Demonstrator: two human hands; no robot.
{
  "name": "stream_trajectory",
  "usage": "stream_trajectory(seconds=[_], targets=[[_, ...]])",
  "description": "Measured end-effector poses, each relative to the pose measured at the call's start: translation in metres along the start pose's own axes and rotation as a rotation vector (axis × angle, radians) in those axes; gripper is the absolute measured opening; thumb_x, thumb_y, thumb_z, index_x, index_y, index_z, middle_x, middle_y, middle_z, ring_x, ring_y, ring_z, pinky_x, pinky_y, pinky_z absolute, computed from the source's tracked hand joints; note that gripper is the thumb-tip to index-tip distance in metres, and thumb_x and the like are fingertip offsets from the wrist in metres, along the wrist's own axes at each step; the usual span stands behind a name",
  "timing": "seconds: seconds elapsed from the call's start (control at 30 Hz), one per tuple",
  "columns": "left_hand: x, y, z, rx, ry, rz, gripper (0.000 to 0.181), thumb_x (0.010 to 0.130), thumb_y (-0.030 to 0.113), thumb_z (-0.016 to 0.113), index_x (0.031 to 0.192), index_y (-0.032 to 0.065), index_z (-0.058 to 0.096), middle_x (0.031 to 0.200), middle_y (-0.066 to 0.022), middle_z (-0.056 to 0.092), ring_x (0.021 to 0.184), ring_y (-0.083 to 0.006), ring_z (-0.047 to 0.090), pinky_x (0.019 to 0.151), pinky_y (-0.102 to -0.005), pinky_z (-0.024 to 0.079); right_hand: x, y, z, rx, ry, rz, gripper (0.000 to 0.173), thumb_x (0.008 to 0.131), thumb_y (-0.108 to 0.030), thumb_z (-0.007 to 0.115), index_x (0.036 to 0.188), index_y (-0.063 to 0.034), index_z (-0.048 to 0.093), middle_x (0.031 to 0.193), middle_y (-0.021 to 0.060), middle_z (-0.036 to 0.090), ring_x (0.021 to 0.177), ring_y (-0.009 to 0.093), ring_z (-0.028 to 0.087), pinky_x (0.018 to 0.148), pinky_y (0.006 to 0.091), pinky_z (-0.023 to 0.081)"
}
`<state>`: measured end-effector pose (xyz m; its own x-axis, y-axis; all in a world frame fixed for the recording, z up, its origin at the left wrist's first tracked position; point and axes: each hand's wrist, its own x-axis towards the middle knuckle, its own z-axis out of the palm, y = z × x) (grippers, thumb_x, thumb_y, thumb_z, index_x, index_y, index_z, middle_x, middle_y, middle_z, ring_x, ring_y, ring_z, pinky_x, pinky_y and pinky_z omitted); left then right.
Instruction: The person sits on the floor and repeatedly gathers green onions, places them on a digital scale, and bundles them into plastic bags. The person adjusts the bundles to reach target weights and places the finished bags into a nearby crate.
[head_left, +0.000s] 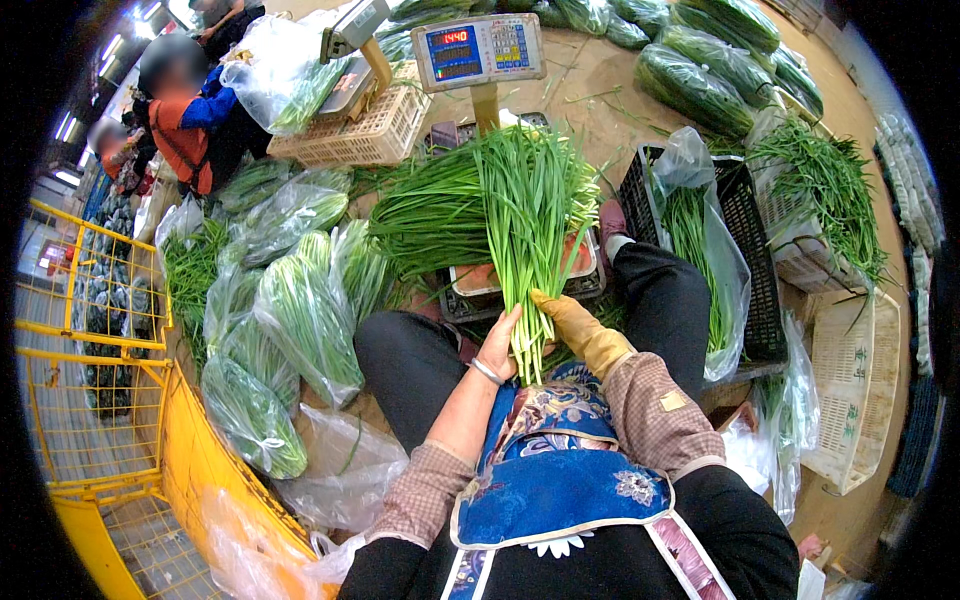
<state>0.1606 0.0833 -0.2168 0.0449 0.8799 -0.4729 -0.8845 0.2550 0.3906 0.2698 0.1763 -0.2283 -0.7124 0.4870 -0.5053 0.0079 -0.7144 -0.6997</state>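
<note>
A bunch of long green leafy stalks, like Chinese chives (525, 232), is held between both hands, its pale stem ends towards my lap. My left hand (498, 346), bare with a bracelet at the wrist, grips the stems from the left. In a tan glove, my right hand (581, 328) closes on them from the right. The bunch's leaves reach over a pile of similar stalks (435, 210) lying crosswise on a platform scale. Behind the pile stands the scale's lit display (480, 51) on a post. A blue patterned apron (562, 487) covers my lap.
Bagged greens (307, 307) lie at the left beside a yellow metal cage cart (202, 465). At the right are a black crate (757, 255) with a bag of stalks and a cream crate (855, 397). Beyond, a person (180, 127) sits near a second scale (352, 75).
</note>
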Motion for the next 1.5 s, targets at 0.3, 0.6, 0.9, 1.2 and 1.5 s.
stream_trajectory(seconds=[0.3,0.6,0.9,1.2,1.5], targets=[[0.003,0.001,-0.011,0.168,-0.070,-0.052,0.028,0.084,0.031,0.052,0.096,0.0065,0.055,0.083,-0.0073,0.060,0.072,-0.0184,0.060,0.061,-0.0335,0.052,-0.018,-0.011,0.008,-0.419,-0.064,0.017,0.038,0.086,-0.034,0.047,0.111,-0.0053,0.050,0.094,0.0010,0.057,0.084,0.011,0.050,0.076,0.0257,0.039],[-0.005,-0.012,0.000,0.517,-0.088,-0.024,0.029,0.074,0.015,0.064,0.100,0.0077,0.053,0.084,-0.0003,0.056,0.074,-0.0112,0.053,0.067,-0.0267,0.045,-0.014,-0.021,0.022,0.168,-0.223,-0.006,0.043,0.080,-0.031,0.058,0.110,-0.0024,0.047,0.105,0.0164,0.056,0.089,0.023,0.057,0.077,0.0354,0.047],[-0.001,-0.040,0.007,0.484,-0.128,0.210,0.035,0.073,0.013,0.065,0.101,0.0056,0.047,0.080,-0.0027,0.055,0.065,-0.0122,0.054,0.059,-0.0268,0.046,-0.005,-0.027,0.020,-0.006,-0.013,-0.032,0.031,0.075,-0.014,0.060,0.099,0.0054,0.054,0.088,0.0153,0.061,0.074,0.025,0.060,0.070,0.0353,0.049],[-0.030,-0.030,0.027,0.782,-0.135,-0.129,0.053,0.072,0.024,0.066,0.114,-0.0003,0.044,0.087,-0.0044,0.055,0.081,-0.0129,0.049,0.072,-0.0275,0.043,-0.025,-0.074,0.019,0.132,-0.015,-0.119,0.027,0.077,-0.014,0.055,0.098,0.0025,0.052,0.084,0.0055,0.059,0.061,0.010,0.055,0.051,0.0238,0.049],[-0.023,-0.018,0.000,1.287,-0.006,0.138,0.037,0.070,0.020,0.067,0.096,-0.0019,0.052,0.081,-0.0093,0.057,0.072,-0.0161,0.052,0.065,-0.0296,0.044,-0.045,-0.084,0.015,0.210,-0.176,-0.069,0.041,0.077,-0.014,0.055,0.113,0.0028,0.046,0.080,0.0051,0.055,0.058,0.010,0.049,0.052,0.0220,0.044]])
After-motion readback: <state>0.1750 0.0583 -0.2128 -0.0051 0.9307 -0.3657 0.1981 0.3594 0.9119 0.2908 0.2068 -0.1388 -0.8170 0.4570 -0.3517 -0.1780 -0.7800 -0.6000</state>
